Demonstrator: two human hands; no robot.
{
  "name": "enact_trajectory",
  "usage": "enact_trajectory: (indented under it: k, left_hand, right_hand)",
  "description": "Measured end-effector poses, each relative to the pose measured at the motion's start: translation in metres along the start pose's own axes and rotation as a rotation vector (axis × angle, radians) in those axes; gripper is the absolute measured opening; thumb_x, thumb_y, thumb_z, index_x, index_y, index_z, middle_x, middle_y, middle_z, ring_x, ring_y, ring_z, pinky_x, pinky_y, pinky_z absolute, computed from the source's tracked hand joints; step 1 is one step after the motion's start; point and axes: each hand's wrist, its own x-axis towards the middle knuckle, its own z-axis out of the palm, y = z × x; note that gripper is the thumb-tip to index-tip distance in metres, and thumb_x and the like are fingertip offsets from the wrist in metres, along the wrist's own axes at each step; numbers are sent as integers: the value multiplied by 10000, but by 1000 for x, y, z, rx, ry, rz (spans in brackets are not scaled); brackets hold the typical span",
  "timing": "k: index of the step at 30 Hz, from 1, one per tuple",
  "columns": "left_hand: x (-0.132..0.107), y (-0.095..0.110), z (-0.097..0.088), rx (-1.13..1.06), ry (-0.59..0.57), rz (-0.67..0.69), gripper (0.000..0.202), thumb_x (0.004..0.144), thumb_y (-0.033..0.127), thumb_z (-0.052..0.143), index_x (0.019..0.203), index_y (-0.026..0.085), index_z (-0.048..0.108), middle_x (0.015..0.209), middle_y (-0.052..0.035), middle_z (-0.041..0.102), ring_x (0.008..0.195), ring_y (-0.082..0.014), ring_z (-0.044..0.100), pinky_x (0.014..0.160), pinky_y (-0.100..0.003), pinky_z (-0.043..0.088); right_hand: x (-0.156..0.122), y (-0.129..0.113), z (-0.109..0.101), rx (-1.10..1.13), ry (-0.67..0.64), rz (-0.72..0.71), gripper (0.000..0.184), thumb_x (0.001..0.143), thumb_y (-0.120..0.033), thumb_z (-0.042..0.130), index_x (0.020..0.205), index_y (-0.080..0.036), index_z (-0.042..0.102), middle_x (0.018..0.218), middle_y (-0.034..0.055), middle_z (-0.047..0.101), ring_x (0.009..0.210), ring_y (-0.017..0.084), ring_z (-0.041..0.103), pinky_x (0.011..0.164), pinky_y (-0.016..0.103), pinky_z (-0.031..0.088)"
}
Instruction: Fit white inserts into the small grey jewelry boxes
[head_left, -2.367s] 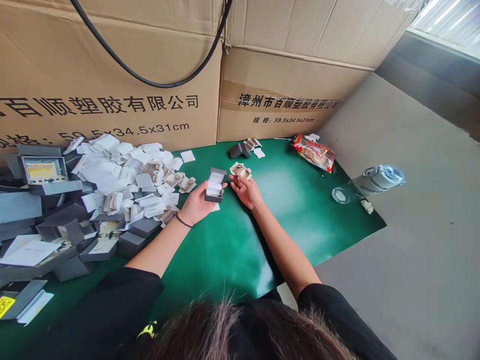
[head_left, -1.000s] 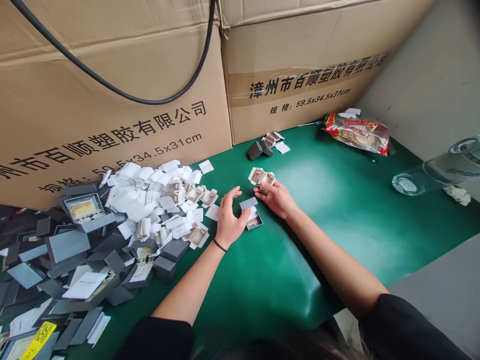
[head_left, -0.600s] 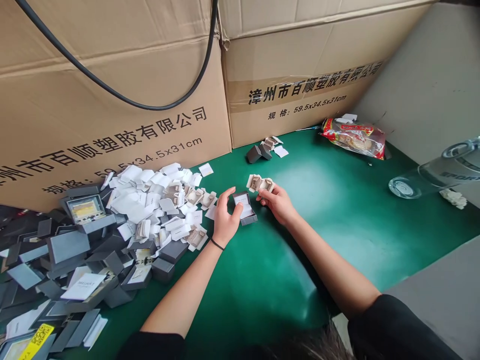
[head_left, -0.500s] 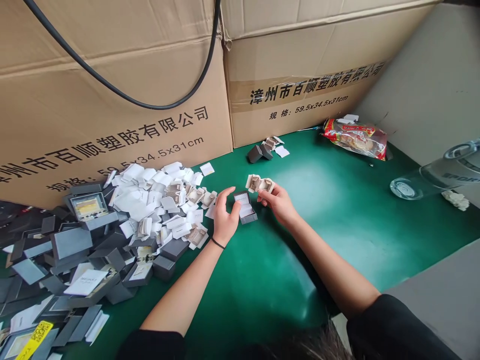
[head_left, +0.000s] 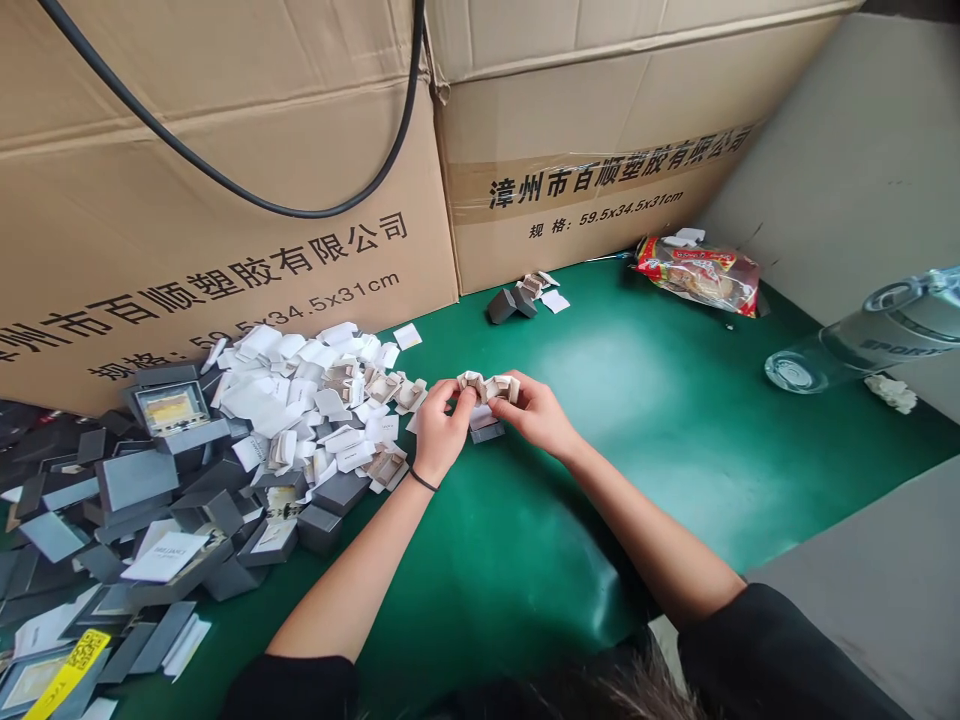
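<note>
A small folded cardboard insert (head_left: 502, 388), white outside and greyish-brown inside, is pinched between both hands. My left hand (head_left: 444, 428) grips its left end between thumb and fingers. At its right end, my right hand (head_left: 536, 415) has thumb and fingers closed on the card. Just below the insert, on the green tabletop, stands a small grey jewellery box (head_left: 487, 430), partly hidden by the hands. Left of my left hand lies a heap of white card inserts (head_left: 300, 390), some folded.
Many grey boxes (head_left: 142, 485) pile up at the left. Two small dark boxes (head_left: 512, 304) and loose card lie near the large cartons (head_left: 585, 170). A red snack packet (head_left: 701, 275) and a clear bottle (head_left: 862, 340) are at the right. A black cable (head_left: 300, 211) hangs above.
My left hand has left the grey box's side and taken hold of the insert's left end. The right hand has brought the insert left and slightly down, over the box.
</note>
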Motion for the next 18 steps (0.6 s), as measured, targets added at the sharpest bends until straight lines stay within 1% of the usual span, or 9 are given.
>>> enact_trajectory:
  k: [3, 6, 8, 12, 15, 18]
  left_hand:
    - [-1, -1, 0, 19, -21, -4, 177, 858, 314, 512, 885, 186, 633, 867, -31, 644, 825, -174, 586, 701, -278, 447]
    - [-3, -1, 0, -16, -41, -29, 172, 819, 252, 546, 960, 191, 624, 861, -20, 652, 778, -160, 586, 681, -265, 445]
    - [-4, -2, 0, -45, -54, -28, 164, 807, 230, 553, 952, 192, 618, 842, -10, 647, 750, -148, 575, 665, -252, 437]
    - [-7, -5, -1, -88, -51, -23, 128, 813, 261, 560, 905, 189, 610, 809, -9, 633, 710, -140, 554, 653, -251, 440]
    - [-8, -9, 0, -138, -48, -28, 156, 829, 275, 542, 942, 186, 603, 867, -31, 646, 784, -159, 589, 706, -270, 468]
    - [-10, -13, 2, -206, -10, -27, 260, 828, 264, 540, 1076, 190, 554, 996, -64, 643, 900, -182, 615, 734, -279, 492]
  right_hand:
    - [1, -1, -1, 59, 1, 28, 170, 756, -337, 609, 827, -189, 565, 700, -36, 529, 619, 105, 477, 596, 244, 379]
    - [2, -2, -2, 117, -20, 57, 170, 756, -330, 609, 834, -189, 556, 662, -36, 559, 618, 117, 509, 597, 252, 384]
    - [3, -2, -3, 127, -36, 70, 171, 757, -332, 610, 837, -190, 558, 639, -35, 573, 618, 124, 522, 595, 254, 385]
    - [2, -2, -2, 154, -57, 79, 167, 755, -336, 617, 826, -195, 563, 647, -31, 579, 626, 127, 537, 597, 254, 394]
    - [2, -2, 0, 170, -56, 78, 158, 755, -331, 613, 815, -198, 552, 676, -30, 569, 632, 126, 544, 583, 246, 392]
    - [2, -3, 2, 131, -48, 72, 155, 756, -333, 602, 795, -199, 534, 675, -35, 547, 623, 121, 538, 584, 244, 396]
